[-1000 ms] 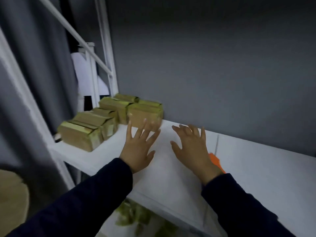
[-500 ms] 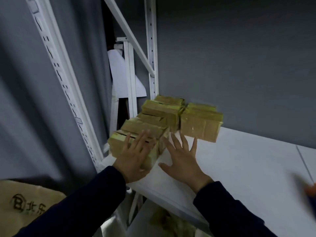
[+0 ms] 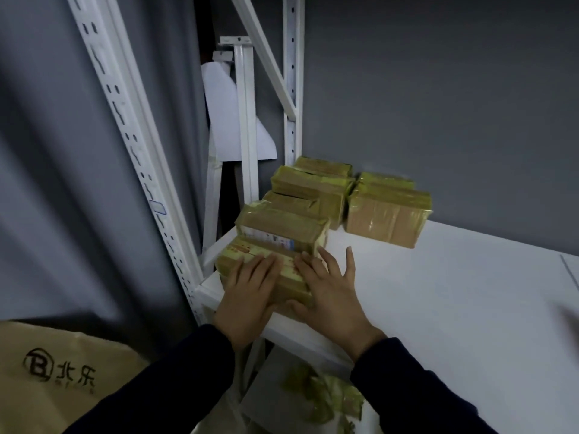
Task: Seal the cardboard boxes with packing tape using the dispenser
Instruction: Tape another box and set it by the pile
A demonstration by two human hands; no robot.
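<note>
The nearest box (image 3: 266, 264) sits at the front left corner of the white shelf (image 3: 454, 302), wrapped in yellowish tape with a strip of red print across its top, too blurred to read. Just behind it, touching, is a second box (image 3: 282, 227) with a white label (image 3: 272, 238) carrying small blue marks I can't make out. More taped boxes (image 3: 313, 189) stack up toward the back corner, and one box (image 3: 387, 214) stands just to their right. The left hand (image 3: 247, 296) lies flat on the nearest box, fingers straight and together, gripping nothing. The right hand (image 3: 329, 292) rests beside it on the box's right end, fingers spread and straight, thumb against the near face. Down at the lower left, a big brown carton (image 3: 56, 377) shows a circled B and the characters 北乐. White perforated uprights (image 3: 125, 120) frame the shelf, with a grey wall (image 3: 438, 89) behind and a grey curtain (image 3: 47, 183) to the left.
</note>
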